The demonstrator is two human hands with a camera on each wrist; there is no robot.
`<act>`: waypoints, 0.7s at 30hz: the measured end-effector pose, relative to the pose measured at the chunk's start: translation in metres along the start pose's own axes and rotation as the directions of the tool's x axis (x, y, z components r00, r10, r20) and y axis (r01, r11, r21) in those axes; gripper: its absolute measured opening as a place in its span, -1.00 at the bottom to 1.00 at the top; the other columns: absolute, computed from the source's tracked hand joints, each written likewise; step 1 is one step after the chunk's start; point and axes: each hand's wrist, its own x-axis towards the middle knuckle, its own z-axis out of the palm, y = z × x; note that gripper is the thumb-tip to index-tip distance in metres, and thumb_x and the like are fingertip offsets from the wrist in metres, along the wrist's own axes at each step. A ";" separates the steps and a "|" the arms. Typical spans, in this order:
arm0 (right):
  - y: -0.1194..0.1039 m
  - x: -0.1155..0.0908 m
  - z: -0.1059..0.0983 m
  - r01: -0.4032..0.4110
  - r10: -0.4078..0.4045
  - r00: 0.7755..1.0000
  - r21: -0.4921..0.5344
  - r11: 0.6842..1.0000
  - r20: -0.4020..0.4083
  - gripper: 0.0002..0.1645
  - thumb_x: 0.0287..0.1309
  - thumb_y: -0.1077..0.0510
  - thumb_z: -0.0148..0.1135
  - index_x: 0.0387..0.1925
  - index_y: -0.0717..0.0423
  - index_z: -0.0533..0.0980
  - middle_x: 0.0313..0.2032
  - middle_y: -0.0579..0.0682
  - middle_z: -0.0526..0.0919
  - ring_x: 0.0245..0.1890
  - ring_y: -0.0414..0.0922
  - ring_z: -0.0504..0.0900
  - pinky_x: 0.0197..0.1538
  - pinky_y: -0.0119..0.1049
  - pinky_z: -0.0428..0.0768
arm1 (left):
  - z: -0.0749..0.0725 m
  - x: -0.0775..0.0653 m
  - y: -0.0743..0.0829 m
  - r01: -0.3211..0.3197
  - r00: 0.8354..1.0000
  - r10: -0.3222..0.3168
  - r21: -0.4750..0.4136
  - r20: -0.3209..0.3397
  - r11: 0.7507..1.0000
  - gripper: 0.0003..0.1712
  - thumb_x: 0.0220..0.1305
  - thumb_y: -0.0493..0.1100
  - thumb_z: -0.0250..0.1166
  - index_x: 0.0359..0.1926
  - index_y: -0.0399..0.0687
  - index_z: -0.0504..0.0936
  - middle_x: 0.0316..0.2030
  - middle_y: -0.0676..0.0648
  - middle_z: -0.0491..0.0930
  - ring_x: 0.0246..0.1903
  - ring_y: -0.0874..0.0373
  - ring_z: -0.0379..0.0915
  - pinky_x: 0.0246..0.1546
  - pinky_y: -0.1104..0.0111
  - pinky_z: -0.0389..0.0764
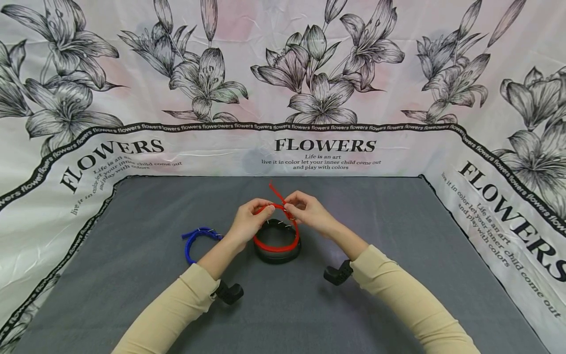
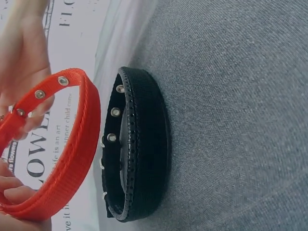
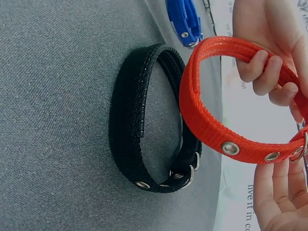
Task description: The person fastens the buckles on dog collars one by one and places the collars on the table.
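Note:
A red collar (image 1: 276, 248) with metal eyelets is held up in a loop between both hands. My left hand (image 1: 247, 221) grips its band on the left, fingers curled round it in the right wrist view. On the other side my right hand (image 1: 311, 211) pinches the strap near the buckle, and the strap's loose end sticks up between the hands. Just below the red loop, a black collar (image 2: 149, 144) stands on its edge on the grey cloth, forming a ring with eyelets and a metal buckle.
Left of the black collar lies a blue collar (image 1: 189, 250), partly hidden behind the left forearm. Grey cloth (image 1: 398, 221) covers the table. A white flower-printed curtain (image 1: 221, 147) with lettering rises along the back and sides.

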 end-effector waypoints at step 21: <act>-0.003 -0.002 -0.002 -0.015 0.014 0.999 -0.025 1.000 -0.034 -0.65 0.27 0.04 0.08 0.01 0.12 0.44 -0.10 0.13 0.56 -0.12 -0.07 0.56 -0.10 -0.14 0.59 | 0.000 -0.001 0.004 0.033 0.999 -0.033 -0.001 -0.012 0.999 -0.68 0.21 0.03 0.24 -0.13 -0.07 0.60 -0.48 0.05 0.53 -0.57 0.20 0.25 -0.49 0.37 0.35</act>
